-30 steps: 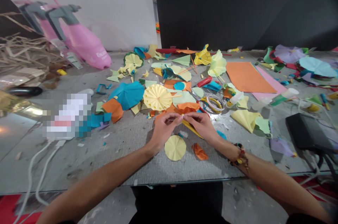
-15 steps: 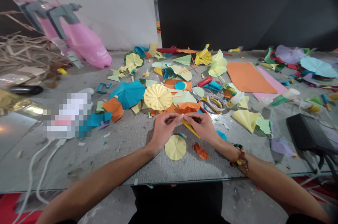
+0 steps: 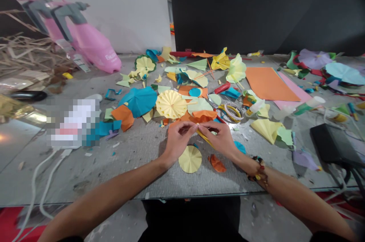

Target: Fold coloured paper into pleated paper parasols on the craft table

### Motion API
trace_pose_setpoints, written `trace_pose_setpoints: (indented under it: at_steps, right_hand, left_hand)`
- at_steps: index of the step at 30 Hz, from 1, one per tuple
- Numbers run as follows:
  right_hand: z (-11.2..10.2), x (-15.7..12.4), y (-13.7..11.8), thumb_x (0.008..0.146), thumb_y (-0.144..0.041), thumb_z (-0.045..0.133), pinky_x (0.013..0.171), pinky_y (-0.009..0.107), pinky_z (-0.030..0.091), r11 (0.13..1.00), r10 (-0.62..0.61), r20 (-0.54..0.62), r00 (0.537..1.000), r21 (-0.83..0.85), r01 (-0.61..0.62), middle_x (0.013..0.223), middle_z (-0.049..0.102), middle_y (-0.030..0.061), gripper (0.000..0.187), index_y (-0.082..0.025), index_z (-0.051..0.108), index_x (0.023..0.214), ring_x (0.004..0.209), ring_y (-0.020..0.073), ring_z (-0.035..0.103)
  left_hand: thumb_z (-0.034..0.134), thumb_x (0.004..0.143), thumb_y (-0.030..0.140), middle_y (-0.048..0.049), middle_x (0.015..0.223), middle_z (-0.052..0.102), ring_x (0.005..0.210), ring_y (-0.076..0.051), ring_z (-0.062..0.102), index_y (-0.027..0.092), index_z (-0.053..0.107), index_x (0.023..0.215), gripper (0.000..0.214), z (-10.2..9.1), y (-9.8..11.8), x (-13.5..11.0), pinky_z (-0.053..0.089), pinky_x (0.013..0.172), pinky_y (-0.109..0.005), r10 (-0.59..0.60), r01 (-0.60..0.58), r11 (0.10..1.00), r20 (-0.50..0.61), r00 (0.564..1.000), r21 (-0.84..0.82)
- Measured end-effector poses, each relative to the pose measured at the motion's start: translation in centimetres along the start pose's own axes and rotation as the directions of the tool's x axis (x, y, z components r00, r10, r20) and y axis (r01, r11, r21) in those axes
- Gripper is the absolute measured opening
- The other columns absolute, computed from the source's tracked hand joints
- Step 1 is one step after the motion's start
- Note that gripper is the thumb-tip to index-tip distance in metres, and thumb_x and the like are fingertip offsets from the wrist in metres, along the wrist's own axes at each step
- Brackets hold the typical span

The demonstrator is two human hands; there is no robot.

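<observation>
Between my two hands is a narrow yellow paper strip point(image 3: 207, 140), slanting down to the right beneath my right palm. My left hand point(image 3: 181, 139) pinches its upper tip with thumb and finger. My right hand point(image 3: 218, 135) closes on the same tip from the other side, the fingertips nearly meeting. Just below lies a creased pale yellow paper disc point(image 3: 190, 159), flat on the table. A crumpled orange paper piece point(image 3: 217, 163) rests to its right. Partly behind my right wrist, a blue paper piece point(image 3: 240, 147) shows.
Beyond my hands lie a pleated yellow paper round point(image 3: 171, 104), a blue paper fan point(image 3: 138, 102), scissors point(image 3: 232, 112) and orange sheets point(image 3: 270, 84). Pink spray bottles point(image 3: 95, 48) stand back left. A black adapter point(image 3: 333, 145) sits right, and white cables point(image 3: 35, 181) hang over the table's front edge.
Both hands keep their pinch on the yellow strip in almost the same place. The whole view has shifted very slightly; nothing else has visibly moved.
</observation>
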State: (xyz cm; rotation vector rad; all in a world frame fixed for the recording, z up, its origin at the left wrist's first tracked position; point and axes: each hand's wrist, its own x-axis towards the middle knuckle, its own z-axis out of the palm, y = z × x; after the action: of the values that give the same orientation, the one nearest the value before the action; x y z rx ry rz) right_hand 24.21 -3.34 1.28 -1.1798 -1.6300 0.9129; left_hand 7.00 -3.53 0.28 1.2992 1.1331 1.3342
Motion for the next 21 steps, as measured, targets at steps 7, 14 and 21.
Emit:
trace_pose_setpoints:
  at_steps: [7,14,21]
  right_hand:
    - [-0.06,0.22,-0.2,0.089,-0.046,0.073,0.067,0.03,0.056,0.999,0.026,-0.007,1.0,0.027,-0.026,0.089,0.082,0.0049,0.026,-0.022,0.083,0.091,0.077,0.0208,0.074]
    - [-0.16,0.71,-0.11,0.082,-0.049,0.076,0.058,0.026,0.049,0.977,0.126,0.031,0.991,0.172,-0.13,0.078,0.078,0.0033,0.03,-0.02,0.081,0.081,0.064,0.0154,0.064]
    - [-0.44,0.84,0.13,0.083,-0.048,0.075,0.062,0.027,0.049,0.972,0.15,0.024,0.988,0.181,-0.152,0.08,0.076,0.0034,0.029,-0.019,0.079,0.082,0.068,0.0155,0.064]
  left_hand:
    - [0.082,0.083,0.045,-0.0045,0.09,0.075,0.083,-0.017,0.072,0.018,0.072,0.093,0.029,-0.08,-0.44,0.08,0.059,0.075,-0.026,0.077,-0.077,0.997,0.012,0.997,0.025]
    - [0.087,0.078,0.043,-0.006,0.097,0.076,0.087,-0.018,0.075,0.019,0.068,0.102,0.039,-0.14,-0.57,0.44,0.062,0.077,-0.027,0.016,-0.013,0.998,0.058,0.998,-0.054]
    - [0.085,0.079,0.044,-0.0072,0.098,0.077,0.084,-0.018,0.075,0.018,0.068,0.101,0.038,-0.53,-0.41,0.62,0.063,0.074,-0.028,-0.012,0.018,0.999,0.129,0.992,-0.046]
